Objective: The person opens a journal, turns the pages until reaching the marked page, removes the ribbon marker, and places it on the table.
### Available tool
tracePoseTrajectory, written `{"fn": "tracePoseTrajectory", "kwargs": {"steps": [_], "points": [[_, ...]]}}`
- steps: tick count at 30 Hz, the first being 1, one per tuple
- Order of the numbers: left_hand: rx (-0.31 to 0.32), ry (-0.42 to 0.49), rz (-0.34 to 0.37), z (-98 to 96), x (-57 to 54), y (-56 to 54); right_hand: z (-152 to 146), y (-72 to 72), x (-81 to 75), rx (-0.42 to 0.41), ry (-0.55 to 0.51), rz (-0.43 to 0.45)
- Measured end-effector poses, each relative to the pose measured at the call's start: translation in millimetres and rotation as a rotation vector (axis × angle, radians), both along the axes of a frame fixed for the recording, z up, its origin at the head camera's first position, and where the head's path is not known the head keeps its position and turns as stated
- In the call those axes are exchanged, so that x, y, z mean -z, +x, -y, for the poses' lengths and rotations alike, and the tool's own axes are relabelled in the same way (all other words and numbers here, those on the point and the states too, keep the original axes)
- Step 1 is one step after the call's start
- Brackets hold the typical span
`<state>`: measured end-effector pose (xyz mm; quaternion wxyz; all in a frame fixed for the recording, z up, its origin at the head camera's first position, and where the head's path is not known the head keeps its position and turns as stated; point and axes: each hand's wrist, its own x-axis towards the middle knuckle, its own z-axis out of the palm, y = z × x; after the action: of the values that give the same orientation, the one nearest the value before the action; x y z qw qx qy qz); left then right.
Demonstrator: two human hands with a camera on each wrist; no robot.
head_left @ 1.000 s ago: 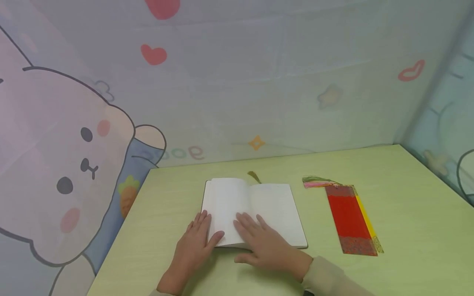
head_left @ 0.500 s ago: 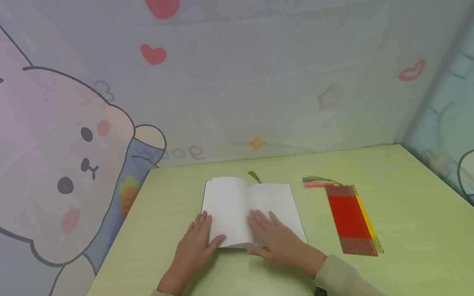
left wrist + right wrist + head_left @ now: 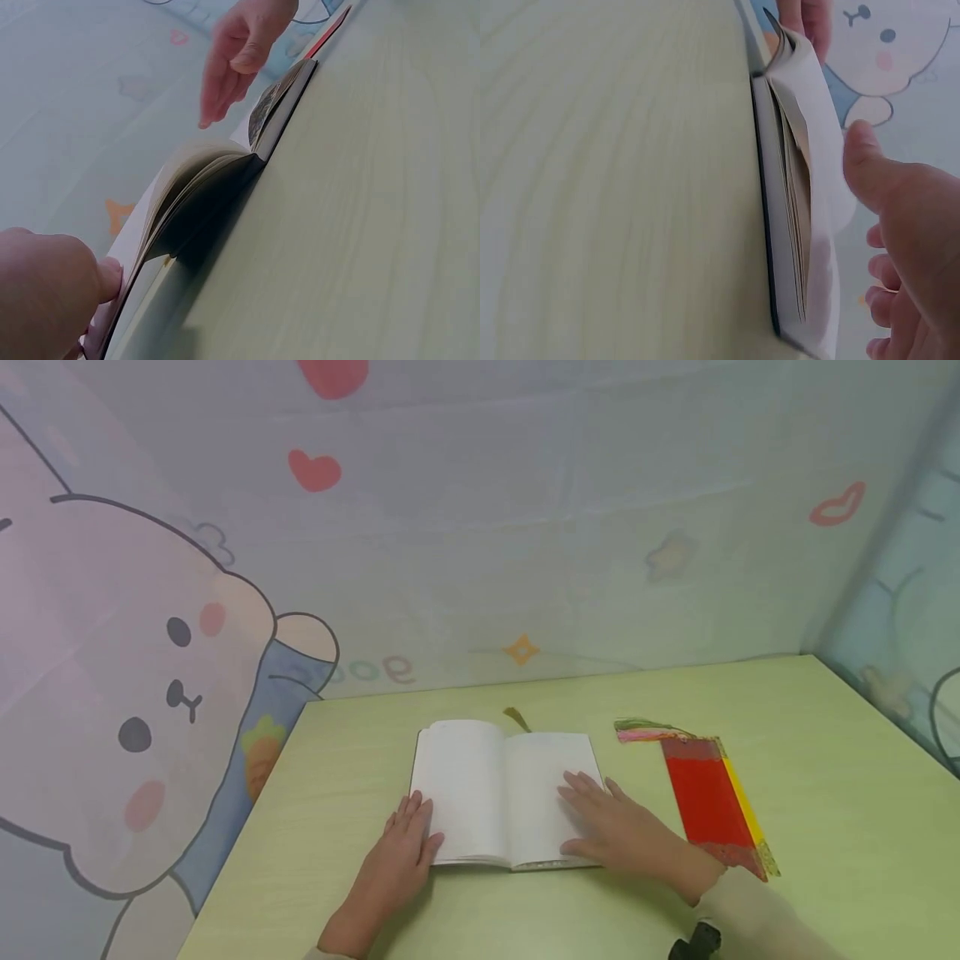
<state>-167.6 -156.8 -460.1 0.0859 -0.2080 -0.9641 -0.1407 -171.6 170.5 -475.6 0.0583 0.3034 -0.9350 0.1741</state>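
An open book (image 3: 468,793) with blank white pages lies on the table. My left hand (image 3: 397,852) rests along its left edge, fingers extended, and in the left wrist view the thumb (image 3: 109,279) touches the page. Over the right page is my right hand (image 3: 618,827), its fingers straight and holding nothing. In the right wrist view, that hand (image 3: 915,240) appears slightly above the paper; contact of the fingertips is hard to tell. The pages bow up near the spine. A brown tassel (image 3: 517,719) sticks out beyond the book's top.
To the right lie a red bookmark (image 3: 708,797) and a yellow bookmark (image 3: 741,793) partly beneath it, with green and pink tassels (image 3: 645,731). The right forearm covers the red one's lower end. A printed cloth (image 3: 480,527) hangs behind the pale green table (image 3: 840,793).
My right hand has slid rightward from the book's middle across the right page, uncovering the spine. My left hand has stayed at the left edge, its thumb drawn slightly left.
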Motion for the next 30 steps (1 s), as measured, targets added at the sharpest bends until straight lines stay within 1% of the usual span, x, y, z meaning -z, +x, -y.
{"fn": "tracePoseTrajectory", "kwargs": {"steps": [3,5,8,11,14,17,22,26,30], "points": [[0.004,-0.005,0.005,0.4,-0.3,0.0,-11,-0.3,1.5,0.006,0.011,0.038],[0.003,-0.005,0.007,0.7,-0.8,0.5,-17,-0.7,1.6,0.009,0.002,0.082],[0.004,-0.002,0.004,1.0,-1.2,1.5,-25,-1.6,1.3,0.005,-0.033,0.158],[0.007,-0.002,-0.003,0.8,-1.0,2.0,-31,-2.5,1.0,-0.001,-0.060,0.212],[0.020,-0.006,-0.011,0.9,-0.3,1.7,-35,-2.9,1.1,-0.008,-0.075,0.237],[0.038,-0.015,-0.023,1.4,-0.1,1.7,-36,-2.8,2.4,-0.001,-0.069,0.257],[0.052,-0.031,-0.051,1.6,-2.1,2.9,-34,-3.4,2.8,0.023,-0.046,0.270],[0.050,-0.045,-0.062,1.0,-3.9,3.4,-31,-4.0,1.7,0.029,-0.065,0.221],[0.039,-0.062,-0.043,0.3,-5.8,3.5,-27,-4.3,2.9,0.071,-0.097,0.178]]}}
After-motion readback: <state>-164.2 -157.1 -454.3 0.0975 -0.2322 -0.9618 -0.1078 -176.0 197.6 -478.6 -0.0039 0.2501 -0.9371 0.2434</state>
